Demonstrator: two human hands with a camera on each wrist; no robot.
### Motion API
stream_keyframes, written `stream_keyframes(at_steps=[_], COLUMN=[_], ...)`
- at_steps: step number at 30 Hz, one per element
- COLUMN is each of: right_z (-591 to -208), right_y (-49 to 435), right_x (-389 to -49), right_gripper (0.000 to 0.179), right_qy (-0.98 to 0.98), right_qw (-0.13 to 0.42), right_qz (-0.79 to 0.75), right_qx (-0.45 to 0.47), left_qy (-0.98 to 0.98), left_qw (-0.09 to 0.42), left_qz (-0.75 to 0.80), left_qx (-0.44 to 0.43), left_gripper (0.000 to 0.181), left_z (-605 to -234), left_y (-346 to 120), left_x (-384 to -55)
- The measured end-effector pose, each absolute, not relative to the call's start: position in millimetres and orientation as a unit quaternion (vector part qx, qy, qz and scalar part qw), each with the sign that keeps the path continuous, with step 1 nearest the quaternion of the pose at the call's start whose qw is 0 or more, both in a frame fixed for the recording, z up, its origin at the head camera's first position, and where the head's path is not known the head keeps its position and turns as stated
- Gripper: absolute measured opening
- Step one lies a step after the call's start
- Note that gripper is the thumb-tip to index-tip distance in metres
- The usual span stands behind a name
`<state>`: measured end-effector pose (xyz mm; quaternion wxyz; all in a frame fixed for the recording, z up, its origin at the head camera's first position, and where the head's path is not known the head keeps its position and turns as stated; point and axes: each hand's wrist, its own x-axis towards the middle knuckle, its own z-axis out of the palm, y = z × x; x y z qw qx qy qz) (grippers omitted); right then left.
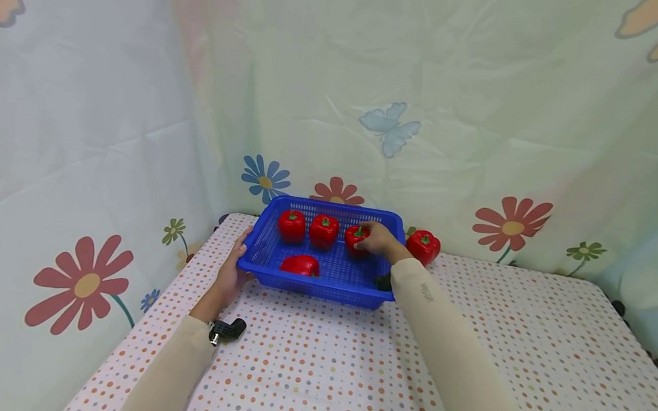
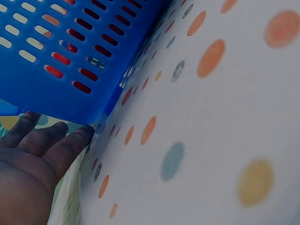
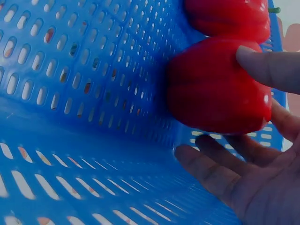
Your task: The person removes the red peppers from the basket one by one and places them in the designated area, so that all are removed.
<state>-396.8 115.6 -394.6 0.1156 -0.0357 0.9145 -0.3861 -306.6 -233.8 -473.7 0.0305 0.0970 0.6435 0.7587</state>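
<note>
A blue plastic basket (image 1: 336, 291) with slotted walls stands on the table. Inside it my right hand (image 1: 379, 239) holds a red bell pepper (image 3: 211, 89), thumb over one side and fingers round the other. Two more red bell peppers, one at the left (image 1: 292, 227) and one in the middle (image 1: 323, 231), line the back of the basket. A red pepper (image 1: 300, 265) lies on its side near the front wall. My left hand (image 1: 231, 275) is at the basket's left end, its fingers (image 2: 61, 145) extended against the outside.
Outside the basket, a red bell pepper (image 1: 423, 247) sits by its right end. A dark green item (image 1: 383, 282) shows in the basket's front right corner, partly hidden by the sleeve. Flowered curtains (image 1: 449, 112) rise behind the dotted tablecloth (image 1: 311, 358).
</note>
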Motion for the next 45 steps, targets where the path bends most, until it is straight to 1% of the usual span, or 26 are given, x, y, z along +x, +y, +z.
stream_keyframes(at_steps=[5,10,14,19,26,34,40,45], right_z=[-395,-394,-393,-395,-395,-380,-352,-342], right_y=[113,111,110,110,113,126,150,188], right_x=[-397,-398,-399,-401,-398,-390,-377,-365], right_gripper=[0.069,0.073,0.073,0.070,0.069,0.073,0.074,0.077], right_qy=[0.918,0.925,0.928,0.930,0.926,0.873,0.841,0.842], right_qw=[0.109,0.119,0.121,0.110,0.075,0.031,-0.016,-0.070], right_qz=[-0.380,-0.359,-0.351,-0.345,-0.363,-0.480,-0.536,-0.532], right_qx=[-0.043,-0.045,-0.045,-0.062,-0.075,-0.082,-0.073,-0.054], left_qy=[0.648,0.655,0.654,0.654,0.651,0.642,0.648,0.650], left_qw=[0.020,0.017,0.013,0.010,0.019,0.030,0.030,0.024], left_qz=[0.755,0.750,0.750,0.750,0.752,0.760,0.754,0.753], left_qx=[0.095,0.094,0.098,0.101,0.098,0.095,0.101,0.101], left_gripper=[0.053,0.055,0.056,0.056,0.053,0.054,0.054,0.055], left_z=[-471,-469,-470,-471,-472,-474,-474,-471], left_y=[-235,-236,-237,-239,-237,-234,-233,-233], left_x=[-305,-305,-306,-307,-305,-303,-305,-305])
